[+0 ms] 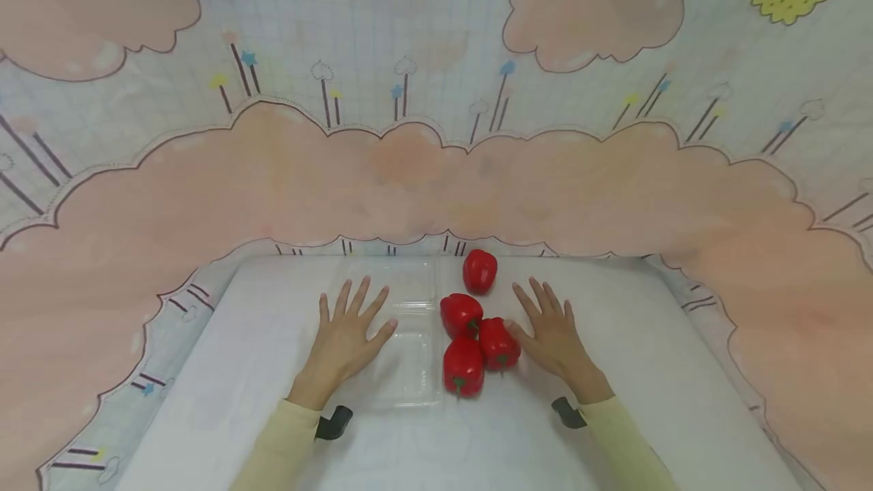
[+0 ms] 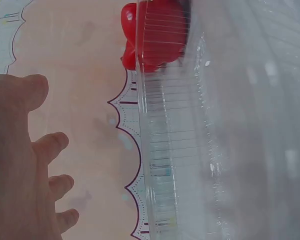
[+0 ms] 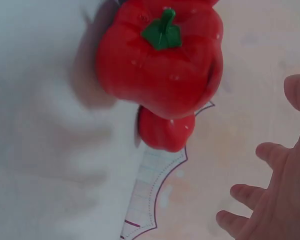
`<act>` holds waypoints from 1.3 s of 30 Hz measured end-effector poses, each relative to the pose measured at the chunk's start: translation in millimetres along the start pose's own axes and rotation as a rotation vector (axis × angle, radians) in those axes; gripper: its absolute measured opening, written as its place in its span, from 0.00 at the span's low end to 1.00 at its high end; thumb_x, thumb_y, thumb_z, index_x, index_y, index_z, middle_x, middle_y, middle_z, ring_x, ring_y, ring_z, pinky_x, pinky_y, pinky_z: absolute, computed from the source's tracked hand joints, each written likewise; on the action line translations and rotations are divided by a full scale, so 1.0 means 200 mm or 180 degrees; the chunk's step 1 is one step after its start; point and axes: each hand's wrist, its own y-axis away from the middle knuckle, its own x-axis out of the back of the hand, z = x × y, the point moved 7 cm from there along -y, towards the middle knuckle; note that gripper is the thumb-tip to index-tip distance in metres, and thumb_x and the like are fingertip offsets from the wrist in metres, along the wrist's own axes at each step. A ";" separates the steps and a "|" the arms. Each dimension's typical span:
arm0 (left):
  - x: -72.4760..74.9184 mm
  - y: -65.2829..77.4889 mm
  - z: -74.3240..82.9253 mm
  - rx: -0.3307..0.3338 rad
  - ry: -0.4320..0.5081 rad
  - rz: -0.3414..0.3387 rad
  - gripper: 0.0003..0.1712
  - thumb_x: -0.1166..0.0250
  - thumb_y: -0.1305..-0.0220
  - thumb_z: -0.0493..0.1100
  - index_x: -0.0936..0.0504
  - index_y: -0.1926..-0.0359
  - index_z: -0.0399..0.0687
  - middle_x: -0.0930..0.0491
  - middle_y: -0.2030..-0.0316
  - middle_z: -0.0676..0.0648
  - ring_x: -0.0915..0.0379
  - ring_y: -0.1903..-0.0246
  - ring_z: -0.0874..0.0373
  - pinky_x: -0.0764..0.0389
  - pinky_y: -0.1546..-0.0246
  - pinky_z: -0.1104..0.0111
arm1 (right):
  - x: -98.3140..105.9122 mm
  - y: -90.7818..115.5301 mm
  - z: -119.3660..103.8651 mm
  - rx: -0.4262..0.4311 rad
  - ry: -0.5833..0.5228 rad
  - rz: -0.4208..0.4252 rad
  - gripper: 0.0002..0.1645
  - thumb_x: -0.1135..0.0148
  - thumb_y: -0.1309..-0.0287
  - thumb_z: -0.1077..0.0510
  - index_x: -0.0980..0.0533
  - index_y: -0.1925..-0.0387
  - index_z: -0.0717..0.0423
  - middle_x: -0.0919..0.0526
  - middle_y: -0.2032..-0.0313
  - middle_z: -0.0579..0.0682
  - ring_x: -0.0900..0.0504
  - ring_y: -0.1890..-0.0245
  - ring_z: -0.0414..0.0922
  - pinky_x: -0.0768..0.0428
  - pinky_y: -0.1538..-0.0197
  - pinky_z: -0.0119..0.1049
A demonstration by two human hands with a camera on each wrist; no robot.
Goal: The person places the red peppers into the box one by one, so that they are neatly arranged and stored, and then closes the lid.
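Several red bell peppers with green stems stand on the white table in the head view. One pepper point(image 1: 480, 272) sits apart at the back; the others, such as the front pepper point(image 1: 463, 367), cluster together. Left of them lies a clear plastic container point(image 1: 409, 370), its two sections one behind the other. My left hand point(image 1: 348, 339), fingers spread, hovers over the container and holds nothing. To the right of the peppers, my right hand point(image 1: 551, 336) is spread too, its thumb overlapping the nearest pepper point(image 1: 500, 345) in the head view. In the right wrist view that pepper point(image 3: 160, 65) looks apart from the fingers.
The white table point(image 1: 682, 400) extends on both sides of the hands. Behind and around it hangs a cloth point(image 1: 436, 188) printed with clouds. Each wrist wears a black device, such as the left camera mount point(image 1: 335, 423).
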 end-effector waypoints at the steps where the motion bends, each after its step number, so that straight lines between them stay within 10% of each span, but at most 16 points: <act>1: 0.00 0.00 0.00 -0.0006 -0.0003 0.0016 0.38 0.52 0.31 0.68 0.42 0.25 0.63 0.52 0.22 0.45 0.62 0.23 0.38 0.66 0.28 0.32 | 0.00 0.00 0.00 0.0003 -0.0033 0.0004 0.45 0.47 0.37 0.36 0.45 0.24 0.46 0.47 0.24 0.59 0.51 0.24 0.63 0.50 0.30 0.75; 25: 0.06 0.12 -0.19 0.0329 0.0315 0.0101 0.38 0.47 0.30 0.58 0.42 0.25 0.51 0.53 0.23 0.36 0.57 0.26 0.32 0.39 0.35 0.31 | -0.17 0.06 0.07 -0.0565 -0.1758 -0.0462 0.46 0.42 0.37 0.40 0.50 0.23 0.43 0.46 0.24 0.55 0.47 0.24 0.59 0.38 0.29 0.65; 39: 0.04 0.21 -0.28 0.0670 0.0579 -0.0113 0.36 0.48 0.28 0.54 0.44 0.24 0.48 0.53 0.24 0.33 0.50 0.29 0.28 0.32 0.41 0.31 | -0.24 0.08 0.05 -0.0902 -0.1947 -0.0446 0.46 0.39 0.39 0.39 0.46 0.24 0.45 0.38 0.28 0.58 0.34 0.31 0.63 0.22 0.39 0.60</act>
